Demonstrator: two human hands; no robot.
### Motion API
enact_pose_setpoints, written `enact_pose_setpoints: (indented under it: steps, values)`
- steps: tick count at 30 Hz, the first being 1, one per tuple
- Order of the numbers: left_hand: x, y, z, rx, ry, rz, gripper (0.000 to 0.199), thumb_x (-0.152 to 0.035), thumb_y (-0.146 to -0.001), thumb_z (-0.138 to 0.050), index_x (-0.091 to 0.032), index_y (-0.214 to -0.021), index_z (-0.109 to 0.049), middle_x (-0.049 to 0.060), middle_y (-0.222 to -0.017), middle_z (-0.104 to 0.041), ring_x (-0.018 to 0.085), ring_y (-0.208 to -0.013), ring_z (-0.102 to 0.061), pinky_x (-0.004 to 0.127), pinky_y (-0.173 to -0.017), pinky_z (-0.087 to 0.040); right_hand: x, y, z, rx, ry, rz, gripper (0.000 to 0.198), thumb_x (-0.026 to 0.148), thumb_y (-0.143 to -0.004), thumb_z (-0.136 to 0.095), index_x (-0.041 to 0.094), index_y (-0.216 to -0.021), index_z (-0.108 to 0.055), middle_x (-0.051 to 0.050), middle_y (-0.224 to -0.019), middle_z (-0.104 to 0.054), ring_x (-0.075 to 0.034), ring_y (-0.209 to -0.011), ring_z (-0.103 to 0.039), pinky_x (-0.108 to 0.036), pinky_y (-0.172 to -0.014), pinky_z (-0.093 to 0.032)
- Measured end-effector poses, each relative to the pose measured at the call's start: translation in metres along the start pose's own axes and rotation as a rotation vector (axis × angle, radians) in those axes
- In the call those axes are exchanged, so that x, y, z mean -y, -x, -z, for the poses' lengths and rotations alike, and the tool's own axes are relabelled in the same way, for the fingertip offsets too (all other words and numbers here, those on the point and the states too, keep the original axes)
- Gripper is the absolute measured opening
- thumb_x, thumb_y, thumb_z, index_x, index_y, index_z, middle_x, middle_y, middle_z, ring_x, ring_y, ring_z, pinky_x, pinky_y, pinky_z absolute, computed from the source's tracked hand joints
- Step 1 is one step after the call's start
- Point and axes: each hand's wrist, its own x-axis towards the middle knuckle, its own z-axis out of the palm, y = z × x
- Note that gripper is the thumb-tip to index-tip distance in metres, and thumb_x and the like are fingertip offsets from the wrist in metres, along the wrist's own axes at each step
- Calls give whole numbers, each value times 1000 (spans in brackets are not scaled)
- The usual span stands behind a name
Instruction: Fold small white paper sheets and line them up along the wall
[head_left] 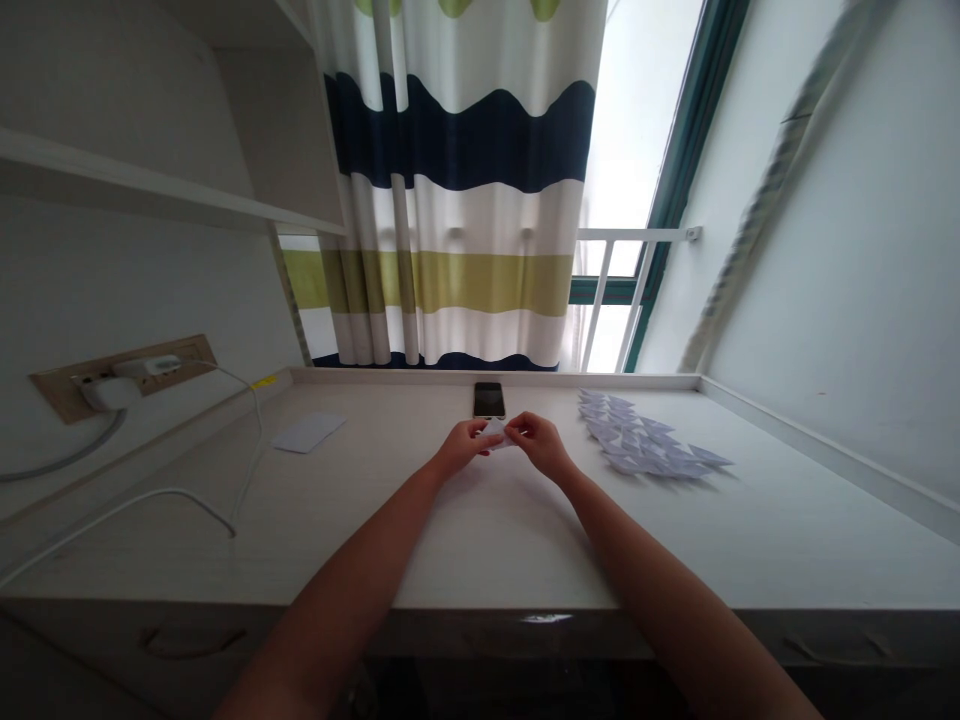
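Between my two hands, just above the middle of the white desk, is a small piece of folded white paper (496,432). My left hand (459,447) pinches its left side, thumb and fingers closed on it. At the opposite edge, my right hand (541,440) grips the paper with its fingertips. Just beyond the hands lies a dark-screened phone (489,399). Many folded white paper triangles (641,437) are spread in overlapping rows to the right. On the left side rests a flat stack of white paper (308,433).
White cables (259,420) run from a wall socket (124,378) across the desk's left part. A raised rim (600,380) borders the desk (517,560) at the back. A striped curtain (457,220) hangs behind it, and a shelf (165,190) juts out at upper left.
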Motion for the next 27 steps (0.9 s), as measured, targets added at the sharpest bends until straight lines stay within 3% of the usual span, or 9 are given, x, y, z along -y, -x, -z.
enact_pose_setpoints:
  steps: [10,15,18,27]
  values:
    - [3,-4,0,-63,-9,-33,29,-37,-60,-65,-10,-71,-66,1,-62,-59,11,-59,-53,23,-56,-44,1,-1,-3,-16,-143,-63,20,35,-61,-64,16,-65,-58,0,-56,-57,-12,-53,-51,-27,-53,-43]
    - [1,-3,0,-80,21,-36,26,-34,-60,-65,-10,-72,-66,2,-64,-60,11,-60,-53,23,-56,-44,1,-2,0,12,-242,-133,28,37,-59,-66,18,-77,-58,1,-60,-59,-12,-55,-55,-27,-53,-45]
    - [0,-3,0,-95,32,-33,25,-32,-60,-66,-10,-73,-67,3,-69,-61,12,-63,-54,24,-59,-45,-3,-2,0,49,-285,-164,30,38,-56,-69,17,-74,-58,1,-59,-60,-13,-56,-56,-28,-54,-47]
    - [-2,-2,1,-61,204,86,29,-32,-58,-69,-11,-77,-64,5,-74,-63,13,-68,-57,26,-63,-48,7,-3,4,4,-348,-192,29,35,-54,-70,18,-72,-55,4,-50,-57,-12,-52,-55,-29,-55,-48]
